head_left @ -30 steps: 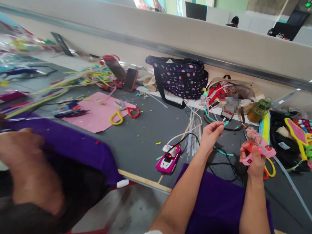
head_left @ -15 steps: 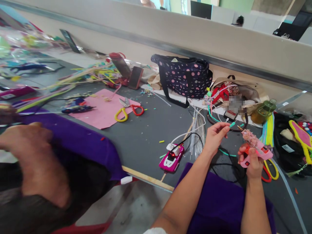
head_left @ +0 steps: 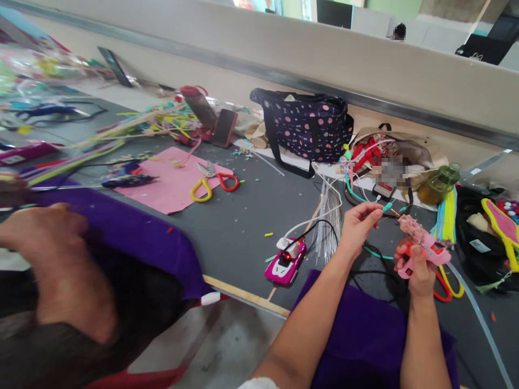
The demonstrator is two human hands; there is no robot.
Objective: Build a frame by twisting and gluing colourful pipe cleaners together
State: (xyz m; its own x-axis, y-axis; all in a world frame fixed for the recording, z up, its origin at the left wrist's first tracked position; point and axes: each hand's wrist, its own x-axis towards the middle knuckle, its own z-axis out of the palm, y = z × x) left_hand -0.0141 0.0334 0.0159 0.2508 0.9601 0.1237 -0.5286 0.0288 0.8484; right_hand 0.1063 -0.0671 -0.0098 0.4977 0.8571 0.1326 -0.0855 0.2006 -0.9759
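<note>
My left hand (head_left: 360, 226) pinches a small teal piece (head_left: 387, 207) between thumb and fingertips; its exact kind is too small to tell. A pink hot glue gun (head_left: 430, 247) is gripped in my right hand (head_left: 420, 270), with fingers wrapped round its handle. Its nozzle points left and lies close by the teal piece; I cannot tell whether they touch. Clumpy pinkish bits cover the front of the gun's body. Beneath my right hand, red-and-yellow-handled scissors (head_left: 457, 285) lie partly hidden on the grey table (head_left: 243, 216).
A magenta power strip (head_left: 286, 265) with plugged cables lies left of my forearm. Behind are a dark patterned bag (head_left: 310, 129) and a green bottle (head_left: 444, 183). More scissors (head_left: 207, 172) rest on pink paper (head_left: 162, 192). A co-worker's arm (head_left: 67, 259) is at the left.
The glue gun in my right hand has shifted slightly left, bringing its nozzle nearer the teal piece. My left hand has stayed almost still.
</note>
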